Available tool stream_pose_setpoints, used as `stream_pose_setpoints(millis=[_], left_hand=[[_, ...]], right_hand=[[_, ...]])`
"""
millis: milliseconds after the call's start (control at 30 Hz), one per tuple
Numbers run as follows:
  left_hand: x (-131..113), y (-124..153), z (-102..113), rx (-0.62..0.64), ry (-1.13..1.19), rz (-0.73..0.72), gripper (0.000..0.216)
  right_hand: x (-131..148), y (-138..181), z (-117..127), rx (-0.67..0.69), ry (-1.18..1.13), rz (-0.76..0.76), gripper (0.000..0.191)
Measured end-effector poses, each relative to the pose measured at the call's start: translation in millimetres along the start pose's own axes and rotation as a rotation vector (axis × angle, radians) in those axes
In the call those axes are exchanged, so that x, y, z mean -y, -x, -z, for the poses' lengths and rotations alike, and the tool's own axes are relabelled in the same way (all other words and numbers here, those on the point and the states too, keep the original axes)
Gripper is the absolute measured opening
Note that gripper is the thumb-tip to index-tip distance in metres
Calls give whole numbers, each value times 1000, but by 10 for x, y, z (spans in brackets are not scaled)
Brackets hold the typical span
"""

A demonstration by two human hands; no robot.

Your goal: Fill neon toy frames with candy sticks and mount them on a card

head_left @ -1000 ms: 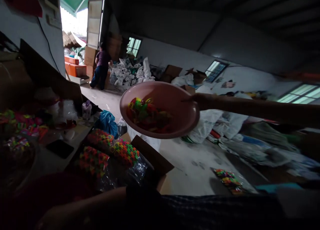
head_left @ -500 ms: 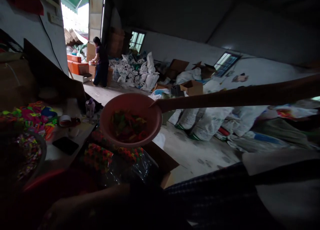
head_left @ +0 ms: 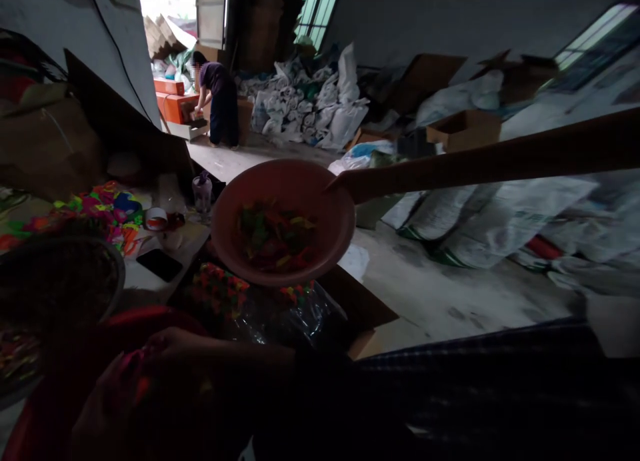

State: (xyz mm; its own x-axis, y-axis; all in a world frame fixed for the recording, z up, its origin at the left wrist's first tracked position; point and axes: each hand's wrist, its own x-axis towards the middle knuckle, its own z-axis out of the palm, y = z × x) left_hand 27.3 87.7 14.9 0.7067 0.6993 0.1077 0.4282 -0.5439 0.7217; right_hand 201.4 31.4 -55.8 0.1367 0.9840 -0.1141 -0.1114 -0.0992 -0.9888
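Note:
In the deep shadow at the lower left, my right hand reaches over a red basin, its fingers closed at a bright pink piece. My left hand is on the other side of that piece, its fingers closed around it; its lower part fades into the dark. The kind of piece cannot be made out. Beyond my hands, another person's hand comes in from the right and grips the rim of a pinkish bowl with colourful small pieces inside.
A metal bowl of small pieces stands at left, near a phone, tape roll and cup. Clear plastic bags lie below the held bowl. White sacks line the floor; a person bends near the doorway.
The view has swung, shifting the room. My hands have come into clearer sight, with the pink piece between them. The far person has bent down. The bowl stays in the other person's hand.

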Motion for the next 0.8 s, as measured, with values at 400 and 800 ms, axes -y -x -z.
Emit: stream_pose_setpoints(millis=[400,800], left_hand=[[95,-283,234,39,-255,-150,35],[187,-263,104,-25,-281,-291,35]], right_hand=[[-37,33,-67,-121,-457,35,39],[-107,-108,5,68,-457,-29,41]])
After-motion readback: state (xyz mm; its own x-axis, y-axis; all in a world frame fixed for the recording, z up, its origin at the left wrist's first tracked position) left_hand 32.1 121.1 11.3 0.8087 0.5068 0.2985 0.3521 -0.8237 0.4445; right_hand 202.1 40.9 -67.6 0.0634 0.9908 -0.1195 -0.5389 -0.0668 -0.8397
